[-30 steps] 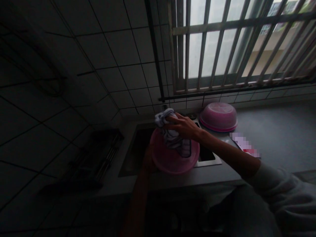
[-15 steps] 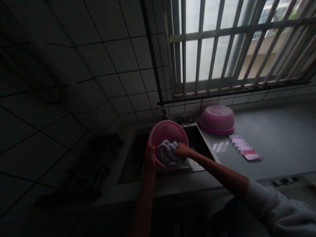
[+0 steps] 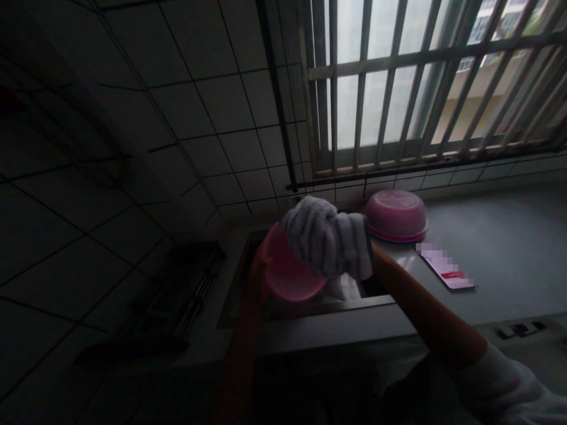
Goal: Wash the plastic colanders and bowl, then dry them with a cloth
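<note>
A pink plastic basin (image 3: 295,282) is tipped over the sink (image 3: 378,300). My left hand (image 3: 259,273) is closed on its left rim, dim in the shadow. A white and grey striped towel (image 3: 325,236) hangs bunched above the basin's right side, covering part of the opening. Held up by my right hand (image 3: 377,261), the towel hides the fingers and leaves only the wrist showing. No other cloth shows inside the visible part of the basin.
Upside-down pink basins (image 3: 396,213) stand stacked on the counter (image 3: 509,236) right of the sink. A pink flat item (image 3: 446,268), partly blurred out, lies in front of them. A dark rack (image 3: 177,301) sits left of the sink, below a barred window (image 3: 398,88) and tiled walls.
My right hand has lifted the towel from inside the basin to above its right side. The basin has shifted slightly left and lower, still in my left hand.
</note>
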`<state>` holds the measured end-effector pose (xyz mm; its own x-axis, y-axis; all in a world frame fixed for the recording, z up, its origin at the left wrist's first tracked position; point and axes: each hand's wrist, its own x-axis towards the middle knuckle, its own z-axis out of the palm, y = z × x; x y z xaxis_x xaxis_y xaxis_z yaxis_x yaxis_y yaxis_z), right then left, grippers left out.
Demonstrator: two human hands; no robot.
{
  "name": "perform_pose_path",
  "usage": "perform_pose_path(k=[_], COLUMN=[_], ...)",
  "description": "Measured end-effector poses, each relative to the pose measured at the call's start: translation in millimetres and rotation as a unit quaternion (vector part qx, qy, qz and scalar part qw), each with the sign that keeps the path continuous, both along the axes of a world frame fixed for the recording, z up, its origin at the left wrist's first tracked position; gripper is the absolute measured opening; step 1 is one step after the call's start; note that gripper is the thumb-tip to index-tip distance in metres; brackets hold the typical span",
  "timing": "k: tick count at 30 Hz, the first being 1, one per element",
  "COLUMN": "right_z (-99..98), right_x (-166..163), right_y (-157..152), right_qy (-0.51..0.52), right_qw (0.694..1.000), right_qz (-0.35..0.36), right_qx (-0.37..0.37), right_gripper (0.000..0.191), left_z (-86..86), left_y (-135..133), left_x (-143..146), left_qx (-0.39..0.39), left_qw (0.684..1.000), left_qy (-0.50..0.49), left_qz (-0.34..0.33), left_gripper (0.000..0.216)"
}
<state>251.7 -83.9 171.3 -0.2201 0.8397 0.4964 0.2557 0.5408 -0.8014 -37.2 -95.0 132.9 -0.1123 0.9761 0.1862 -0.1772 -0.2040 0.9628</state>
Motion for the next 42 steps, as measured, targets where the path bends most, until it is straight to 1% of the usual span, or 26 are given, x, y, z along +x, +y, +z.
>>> perform_pose_path(k=[1, 2, 3, 5, 6, 8, 10, 11, 12, 14, 16, 17, 20, 22, 24, 25, 27, 29, 30, 32, 33, 35, 36, 38, 40, 42], right_z=[13.5, 26.0, 37.1, 52.9, 57.4, 60.0, 56.6, 53.5, 50.1, 43.6, 39.3, 38.3, 36.8, 31.8, 19.6, 10.8, -9.7, -28.1, -34.3, -38.3, -36.0, -24.4, -16.2, 1.7, 18.7, 32.3], right_x=[11.1, 18.5, 21.8, 17.2, 10.9, -3.7, -15.9, -20.6, -24.7, -32.8, -41.1, -44.4, -44.9, -35.6, -22.4, -16.4, -8.5, -6.8, -7.5, -9.7, -10.8, -13.9, -16.6, -25.2, -36.9, -47.0], right_y=[2.5, 4.4, 5.8, 7.9, 8.9, 11.8, 15.0, 16.0, 16.3, 13.9, 9.0, 6.6, 4.6, 10.4, 20.7, 26.3, 35.1, 38.5, 38.0, 34.3, 31.6, 25.6, 22.4, 15.3, 7.3, -0.3], right_qy=[-0.058, -0.073, -0.084, -0.156, -0.199, -0.273, -0.315, -0.334, -0.352, -0.38, -0.39, -0.39, -0.372, -0.331, -0.246, -0.186, -0.062, 0.022, 0.038, 0.022, -0.009, -0.096, -0.147, -0.246, -0.317, -0.35], right_qw=[0.997, 0.995, 0.993, 0.98, 0.968, 0.94, 0.918, 0.91, 0.903, 0.893, 0.892, 0.893, 0.902, 0.919, 0.948, 0.964, 0.983, 0.984, 0.982, 0.979, 0.979, 0.975, 0.97, 0.947, 0.922, 0.905], right_qz=[0.024, 0.031, 0.041, 0.039, 0.024, -0.03, -0.076, -0.085, -0.084, -0.075, -0.078, -0.083, -0.091, -0.102, -0.127, -0.142, -0.157, -0.174, -0.184, -0.199, -0.2, -0.187, -0.174, -0.144, -0.121, -0.106], right_qx=[0.041, 0.059, 0.069, 0.119, 0.149, 0.203, 0.227, 0.23, 0.231, 0.227, 0.216, 0.21, 0.2, 0.19, 0.156, 0.127, 0.072, 0.042, 0.035, 0.03, 0.036, 0.067, 0.092, 0.146, 0.189, 0.216], right_gripper=[0.021, 0.028, 0.041, 0.057, 0.058, 0.048, 0.036, 0.032, 0.03, 0.03, 0.031, 0.032, 0.031, 0.031, 0.028, 0.026, 0.023, 0.024, 0.024, 0.022, 0.02, 0.018, 0.018, 0.02, 0.021, 0.024], left_z=[6.4, 13.1, 19.9, 32.9, 38.6, 47.3, 51.7, 52.3, 52.1, 50.0, 47.5, 46.8, 48.7, 51.6, 51.7, 49.3, 38.0, 19.4, 9.5, -5.7, -8.9, -4.2, 3.0, 22.6, 41.1, 51.5], left_y=[-0.2, -1.1, -2.3, -4.3, -4.6, -3.6, -0.3, 1.8, 4.0, 7.1, 7.5, 6.6, 2.1, 0.7, 2.3, 4.2, 9.4, 14.3, 16.0, 17.0, 16.4, 13.3, 11.2, 7.1, 5.0, 5.2], left_x=[-3.5, -4.6, -3.0, 7.0, 13.9, 28.0, 38.8, 42.6, 45.4, 49.8, 53.5, 55.1, 54.5, 46.6, 33.1, 25.5, 11.9, 3.2, 1.1, 0.6, 2.0, 7.8, 12.1, 22.5, 32.8, 39.5], left_qx=[0.017, 0.029, 0.037, 0.045, 0.045, 0.046, 0.05, 0.052, 0.053, 0.054, 0.054, 0.053, 0.044, 0.049, 0.067, 0.077, 0.095, 0.095, 0.083, 0.04, 0.024, 0.019, 0.03, 0.06, 0.068, 0.055], left_qw=[0.999, 0.998, 0.996, 0.993, 0.991, 0.989, 0.985, 0.982, 0.977, 0.966, 0.959, 0.959, 0.968, 0.975, 0.98, 0.981, 0.978, 0.972, 0.968, 0.968, 0.972, 0.98, 0.983, 0.982, 0.975, 0.958], left_qy=[0.016, 0.034, 0.053, 0.076, 0.081, 0.078, 0.1, 0.13, 0.17, 0.245, 0.277, 0.275, 0.236, 0.2, 0.152, 0.122, 0.056, 0.024, 0.026, 0.076, 0.096, 0.118, 0.118, 0.13, 0.18, 0.258], left_qz=[-0.023, -0.043, -0.059, -0.081, -0.091, -0.113, -0.129, -0.128, -0.115, -0.056, 0.02, 0.046, 0.074, 0.086, 0.111, 0.129, 0.178, 0.213, 0.234, 0.234, 0.215, 0.161, 0.137, 0.12, 0.114, 0.111], left_gripper=[0.05, 0.056, 0.061, 0.062, 0.062, 0.064, 0.069, 0.068, 0.063, 0.044, 0.025, 0.021, 0.027, 0.034, 0.038, 0.038, 0.039, 0.043, 0.041, 0.034, 0.032, 0.036, 0.041, 0.049, 0.041, 0.031])
